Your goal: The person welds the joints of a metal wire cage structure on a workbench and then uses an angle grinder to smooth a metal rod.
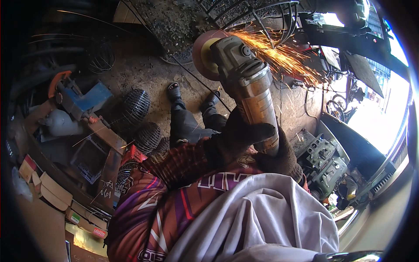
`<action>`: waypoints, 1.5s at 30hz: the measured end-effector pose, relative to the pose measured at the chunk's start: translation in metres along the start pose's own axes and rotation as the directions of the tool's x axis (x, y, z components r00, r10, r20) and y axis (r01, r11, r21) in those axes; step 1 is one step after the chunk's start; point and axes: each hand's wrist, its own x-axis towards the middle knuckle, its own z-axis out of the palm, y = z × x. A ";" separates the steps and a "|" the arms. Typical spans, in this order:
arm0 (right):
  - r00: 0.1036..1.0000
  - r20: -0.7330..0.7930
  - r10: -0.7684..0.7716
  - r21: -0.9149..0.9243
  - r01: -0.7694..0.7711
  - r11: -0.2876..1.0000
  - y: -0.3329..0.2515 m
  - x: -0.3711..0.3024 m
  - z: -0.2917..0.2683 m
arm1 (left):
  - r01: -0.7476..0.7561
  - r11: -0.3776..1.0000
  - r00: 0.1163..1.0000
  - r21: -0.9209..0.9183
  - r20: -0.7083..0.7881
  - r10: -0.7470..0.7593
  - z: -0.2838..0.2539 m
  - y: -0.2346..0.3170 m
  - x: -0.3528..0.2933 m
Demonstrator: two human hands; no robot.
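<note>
An angle grinder (255,96) is held out in front of me, its worn body pointing away. My left hand (238,135), in a dark glove, is closed around the grinder's body from the left. My right hand (281,159), in a brown knit glove, wraps the rear end of the grip. The disc (205,54), reddish with a yellowish centre, sits at the far end beside a dark work surface (170,26) strewn with metal bits. Orange sparks (279,52) stream right from behind the grinder's head, toward a barred metal frame (244,13). The exact contact point is hidden.
Several round wire cages (135,105) stand on the floor at left, near an orange-and-blue machine (89,96). Cardboard boxes (54,190) lie lower left. A grey-green machine (321,161) stands at right. Cables (307,105) trail over the floor. A thin rod (196,78) crosses near my feet.
</note>
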 end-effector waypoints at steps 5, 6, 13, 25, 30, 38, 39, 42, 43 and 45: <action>0.997 0.052 -0.049 -0.037 0.051 0.998 0.007 0.004 -0.005 | -0.004 1.000 1.000 0.008 -0.014 0.004 0.001 0.002 0.000; 0.997 0.061 -0.051 -0.047 0.054 0.997 0.002 0.005 -0.005 | -0.009 1.000 1.000 0.016 -0.013 0.010 0.001 0.003 0.000; 0.998 0.051 -0.028 -0.028 0.029 0.999 -0.019 0.006 -0.005 | 0.034 0.998 0.998 -0.053 -0.048 -0.036 0.007 0.005 0.000; 0.993 0.059 -0.100 -0.049 0.103 0.993 -0.006 0.008 -0.011 | 0.040 0.989 0.998 -0.143 -0.039 -0.046 0.010 0.012 -0.006; 0.993 0.033 -0.112 -0.046 0.114 0.992 -0.002 0.006 -0.009 | 0.046 0.982 0.997 -0.186 -0.059 -0.058 0.013 0.007 -0.006; 0.992 -0.002 -0.128 -0.046 0.127 0.991 0.000 0.003 -0.002 | 0.111 0.973 0.993 -0.200 -0.007 -0.114 0.009 0.007 -0.012; 0.991 0.005 -0.132 -0.049 0.132 0.990 -0.002 0.003 0.000 | 0.103 0.975 0.994 -0.197 -0.005 -0.105 0.008 0.009 -0.013; 0.990 0.010 -0.142 -0.054 0.142 0.988 -0.001 0.006 -0.002 | 0.091 0.979 0.996 -0.183 0.010 -0.091 0.007 0.010 -0.012; 0.989 0.015 -0.145 -0.056 0.146 0.988 0.000 0.007 -0.004 | 0.086 0.980 0.996 -0.180 0.016 -0.085 0.005 0.009 -0.011; 0.989 -0.003 -0.145 -0.060 0.144 0.988 -0.002 0.006 -0.001 | 0.102 0.979 0.995 -0.177 0.040 -0.096 0.003 0.009 -0.010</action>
